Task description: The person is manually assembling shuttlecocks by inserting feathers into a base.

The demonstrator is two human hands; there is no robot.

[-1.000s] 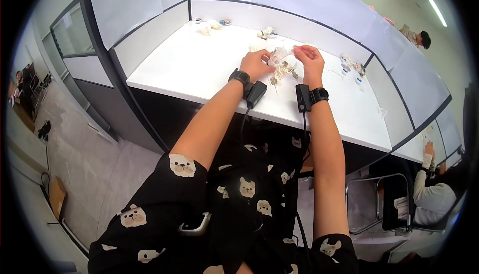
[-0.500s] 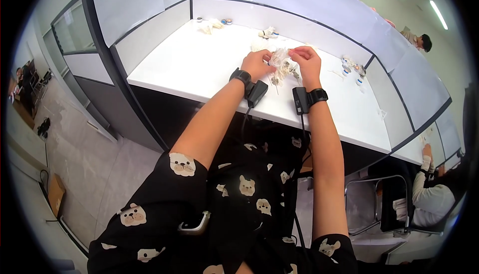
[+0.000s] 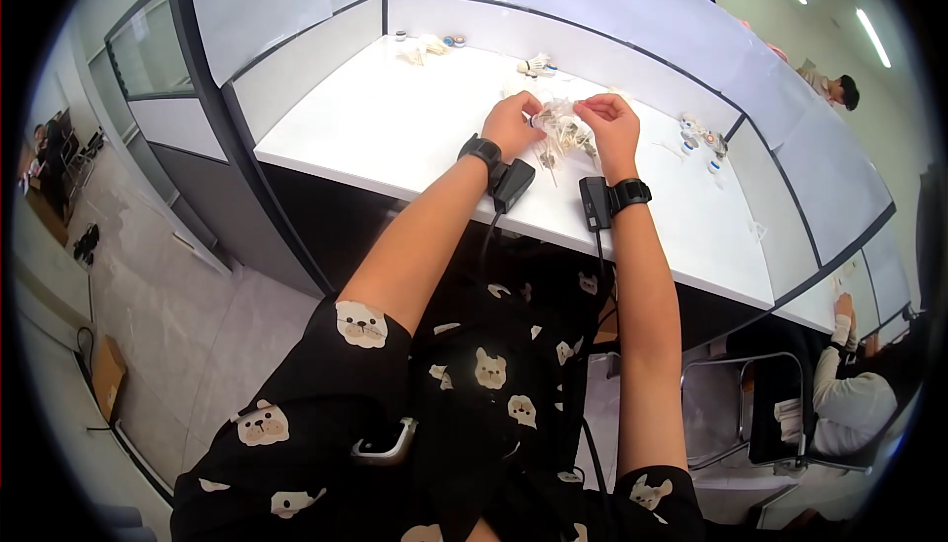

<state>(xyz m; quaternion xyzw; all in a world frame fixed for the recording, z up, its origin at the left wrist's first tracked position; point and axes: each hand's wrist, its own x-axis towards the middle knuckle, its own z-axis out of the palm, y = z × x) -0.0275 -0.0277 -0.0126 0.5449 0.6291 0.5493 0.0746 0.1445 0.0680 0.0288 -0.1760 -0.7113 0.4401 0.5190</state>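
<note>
Near the middle of the white desk, a white shuttlecock [image 3: 560,110] with a blue-banded base is between my hands. My left hand [image 3: 513,127] is closed round its base end. On the other side my right hand [image 3: 611,127] pinches at the feathers, thumb and finger together; what exactly lies between those fingertips is too small to tell. Just below my fingers lies a loose pile of pale feathers and quills [image 3: 566,140], partly hidden by my hands. Farther back is another shuttlecock [image 3: 538,65].
Loose feathers [image 3: 427,48] and small round bases [image 3: 453,40] lie at the far left of the desk [image 3: 341,137]. Several white bases with blue bands [image 3: 689,146] sit at the right. Low partitions [image 3: 573,31] enclose the desk. Another person [image 3: 854,394] sits at the right.
The shuttlecock has turned and dropped slightly between my hands, its blue band now showing by my left fingers. Both hands stay nearly in place; the view has shifted a little.
</note>
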